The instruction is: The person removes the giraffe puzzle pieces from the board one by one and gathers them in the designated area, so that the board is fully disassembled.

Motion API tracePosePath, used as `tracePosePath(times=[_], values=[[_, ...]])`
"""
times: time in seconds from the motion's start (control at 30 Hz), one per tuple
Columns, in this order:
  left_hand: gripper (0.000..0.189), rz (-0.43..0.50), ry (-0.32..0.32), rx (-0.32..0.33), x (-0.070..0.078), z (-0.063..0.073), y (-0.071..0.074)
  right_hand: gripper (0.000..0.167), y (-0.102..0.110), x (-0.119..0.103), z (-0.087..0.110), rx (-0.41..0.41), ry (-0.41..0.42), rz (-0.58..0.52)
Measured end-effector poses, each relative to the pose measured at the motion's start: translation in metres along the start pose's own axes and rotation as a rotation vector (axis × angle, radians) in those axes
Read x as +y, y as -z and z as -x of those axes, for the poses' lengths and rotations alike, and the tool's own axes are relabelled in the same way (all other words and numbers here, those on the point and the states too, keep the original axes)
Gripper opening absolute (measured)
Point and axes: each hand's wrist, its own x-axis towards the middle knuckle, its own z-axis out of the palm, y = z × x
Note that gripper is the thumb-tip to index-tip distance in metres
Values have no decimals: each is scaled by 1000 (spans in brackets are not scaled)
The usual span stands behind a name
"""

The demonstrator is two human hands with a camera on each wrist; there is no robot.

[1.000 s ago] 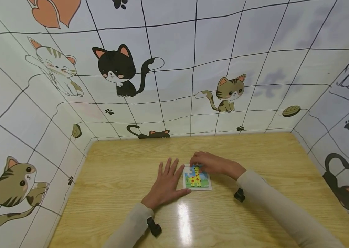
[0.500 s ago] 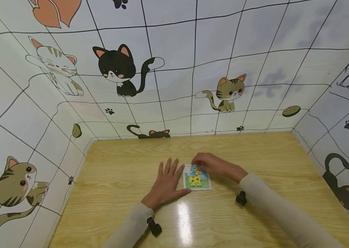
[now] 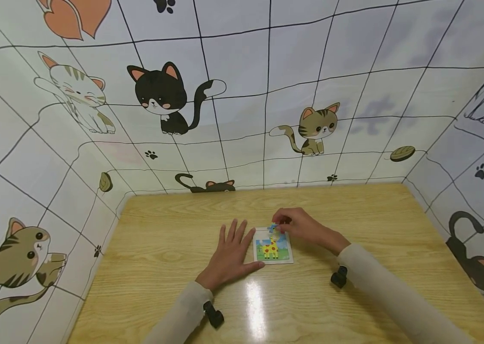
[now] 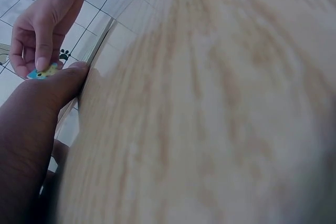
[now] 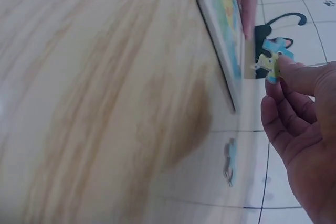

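A giraffe jigsaw puzzle (image 3: 270, 251) in a white-edged square tray lies on the table, with a pale bare area at its top. My right hand (image 3: 304, 228) pinches a blue and yellow puzzle piece (image 5: 276, 60) between thumb and fingers, over the tray's upper part. An eye of the giraffe shows on that piece. My left hand (image 3: 230, 253) lies with fingers spread at the tray's left side, its index fingertip and thumb right at the edge. In the left wrist view the same piece (image 4: 43, 72) appears beyond my left thumb.
Another loose puzzle piece (image 5: 230, 162) lies on the table by the tray in the right wrist view; the right hand hides it in the head view. The wooden table (image 3: 169, 229) is enclosed by white walls (image 3: 242, 105) printed with cats.
My right hand has lifted the giraffe-head piece out of the puzzle and drawn it slightly up and right, baring the pale tray at the top. My left hand has stayed put.
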Motion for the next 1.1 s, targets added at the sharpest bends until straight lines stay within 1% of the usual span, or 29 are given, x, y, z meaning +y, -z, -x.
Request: tracePosePath(times=[0.13,0.23,0.37,0.47,0.6,0.77,0.87,1.0,1.1], values=[[107,-12,-1,8,0,0,0,7,7,2,5,64,9,21],[108,-5,1,1,0,0,-1,7,12,6,12,117,12,41],[109,1,4,-4,-1,0,-2,9,20,11,21,184,-20,57],[109,-7,5,-2,-1,0,-3,6,26,15,28,228,-48,70],[108,-15,1,0,-2,0,-3,8,32,22,38,269,-50,85],[107,-21,-7,8,-2,0,-2,10,41,33,50,295,-38,96],[108,-26,-3,-1,-1,0,-2,11,46,39,57,303,-46,108],[108,-24,2,-9,-1,0,-1,10,53,43,65,281,-91,121],[108,-18,0,-4,-1,0,0,10,56,47,69,256,-126,108]])
